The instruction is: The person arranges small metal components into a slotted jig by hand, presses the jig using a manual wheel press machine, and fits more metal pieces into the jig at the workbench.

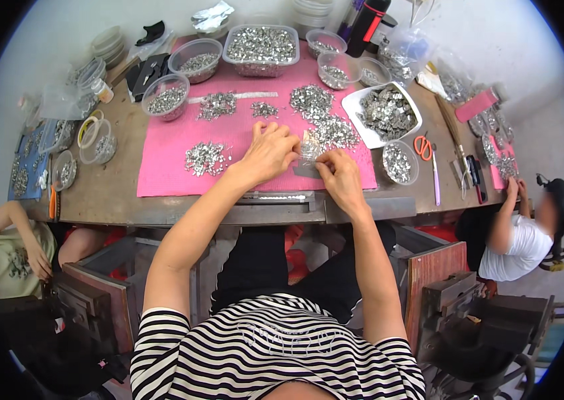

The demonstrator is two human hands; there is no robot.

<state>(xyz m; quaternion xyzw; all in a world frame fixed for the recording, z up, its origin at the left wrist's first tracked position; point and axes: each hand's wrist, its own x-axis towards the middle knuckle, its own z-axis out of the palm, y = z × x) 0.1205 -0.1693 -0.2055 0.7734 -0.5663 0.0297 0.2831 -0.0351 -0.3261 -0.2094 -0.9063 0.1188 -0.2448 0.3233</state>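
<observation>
On a pink mat (255,150), my two hands work close together over small silvery metal pieces. My left hand (270,152) is bent, with fingertips drawn together beside a shiny, see-through patch (310,147) that may be a small plastic bag or loose pieces. From the other side, my right hand (340,175) pinches near the same patch, above a flat grey plate (306,172). Whatever the fingers hold is too small to make out. Heaps of metal pieces (335,132) lie just beyond my right hand, and a separate heap (205,159) sits left of my left hand.
Beyond the mat stand a large clear tub (227,57) and several round tubs of metal pieces. To the right are a white square dish (355,120), orange-handled scissors (422,147) and a brush (452,123). People sit at both sides, one in a white shirt (514,243).
</observation>
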